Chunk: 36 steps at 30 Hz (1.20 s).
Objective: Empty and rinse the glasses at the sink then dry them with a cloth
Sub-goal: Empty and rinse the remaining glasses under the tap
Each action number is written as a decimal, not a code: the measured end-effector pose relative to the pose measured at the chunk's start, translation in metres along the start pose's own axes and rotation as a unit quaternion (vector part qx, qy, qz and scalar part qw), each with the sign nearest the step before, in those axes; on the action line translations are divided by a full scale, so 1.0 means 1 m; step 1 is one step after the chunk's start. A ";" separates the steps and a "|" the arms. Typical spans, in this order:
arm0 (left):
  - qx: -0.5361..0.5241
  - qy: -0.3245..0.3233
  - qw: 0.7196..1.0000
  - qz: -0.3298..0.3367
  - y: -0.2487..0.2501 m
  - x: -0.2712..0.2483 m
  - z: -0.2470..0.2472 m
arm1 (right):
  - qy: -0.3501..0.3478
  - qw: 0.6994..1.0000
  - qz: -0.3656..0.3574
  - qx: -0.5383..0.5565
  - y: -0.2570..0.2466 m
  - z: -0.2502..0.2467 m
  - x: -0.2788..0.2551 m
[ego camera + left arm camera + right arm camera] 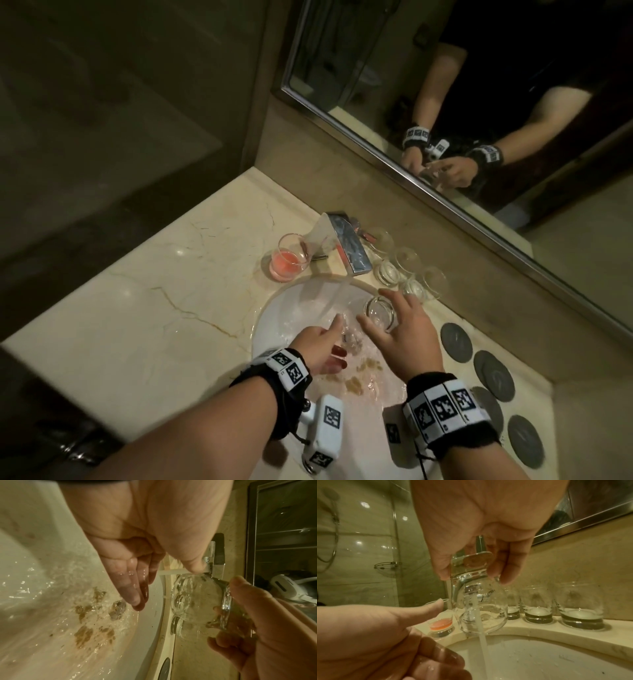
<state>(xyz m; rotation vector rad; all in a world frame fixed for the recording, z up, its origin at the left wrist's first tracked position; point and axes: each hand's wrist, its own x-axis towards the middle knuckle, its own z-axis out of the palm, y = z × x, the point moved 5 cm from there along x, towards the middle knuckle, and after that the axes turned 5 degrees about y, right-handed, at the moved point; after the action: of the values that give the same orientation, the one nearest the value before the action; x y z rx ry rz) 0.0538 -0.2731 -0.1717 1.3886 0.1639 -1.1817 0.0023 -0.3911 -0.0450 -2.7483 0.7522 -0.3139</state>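
1. My right hand [407, 332] is clamped on a glass [380, 313] by its base, fingers curled round it, holding it over the back right of the sink [274, 318], mouth tipped down toward the basin.
2. My left hand [320, 346] holds nothing; its fingers are straight and wet, hanging low in the sink just left of the glass, under the water.
3. Water [478, 615] falls from the tap [346, 246] between my two hands, passing just in front of the glass in the right wrist view.
4. Brown bits [89, 632] lie in the wet basin below my left fingers [135, 592].
5. Three clear glasses [537, 601] stand in a row on the bench [137, 274] along the sink's back right rim, close behind my right hand.
6. A glass of pink drink [286, 257] stands left of the tap, near the rim, well apart from my left hand.
7. Dark round coasters [493, 375] line the bench's right edge beside my right wrist.
8. The left stretch of bench is wide marble; the mirror [445, 85] edge runs close behind the row.
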 end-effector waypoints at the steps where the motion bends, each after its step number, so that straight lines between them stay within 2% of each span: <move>1: -0.008 -0.005 1.000 -0.003 0.000 -0.003 -0.002 | 0.003 1.000 0.008 0.016 0.001 0.003 -0.004; 4: -0.050 -0.034 0.998 -0.014 0.000 -0.014 -0.004 | 0.022 0.984 0.094 0.147 0.007 0.013 -0.022; 7: -0.084 -0.064 0.994 -0.019 0.000 -0.022 -0.006 | 0.019 0.920 0.199 0.336 0.009 0.028 -0.049; 9: -0.076 -0.079 0.994 -0.014 0.002 -0.027 -0.007 | 0.012 0.893 0.228 0.388 0.011 0.036 -0.067; 11: -0.055 -0.086 0.995 -0.006 0.005 -0.031 -0.004 | 0.007 0.880 0.241 0.410 0.017 0.042 -0.081; 14: 0.008 -0.060 0.998 0.015 0.006 -0.029 0.004 | -0.028 0.881 0.254 0.399 0.030 0.047 -0.096; 16: 0.111 -0.043 0.992 0.050 0.008 -0.027 0.014 | -0.053 0.892 0.252 0.371 0.039 0.045 -0.103; 19: 0.259 -0.050 0.955 0.133 0.013 -0.030 0.039 | -0.065 0.910 0.245 0.328 0.055 0.035 -0.106; 22: 0.341 -0.059 0.921 0.181 0.019 -0.033 0.067 | -0.043 0.927 0.238 0.286 0.071 0.022 -0.101; 27: 0.306 -0.092 0.930 0.180 0.030 -0.031 0.094 | 0.022 0.923 0.246 0.295 0.101 0.005 -0.088; 33: 0.295 -0.032 0.946 0.131 0.027 -0.023 0.080 | 0.107 0.890 0.317 0.309 0.156 0.006 -0.047; 36: 0.285 0.001 0.951 0.120 0.024 -0.021 0.062 | 0.136 0.888 0.324 0.296 0.176 0.007 -0.021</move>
<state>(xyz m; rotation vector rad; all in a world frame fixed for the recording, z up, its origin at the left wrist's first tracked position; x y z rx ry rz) 0.0284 -0.3179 -0.1248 1.8494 -0.3673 -1.0625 -0.0952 -0.5240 -0.1106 -1.7786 1.3265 -0.6515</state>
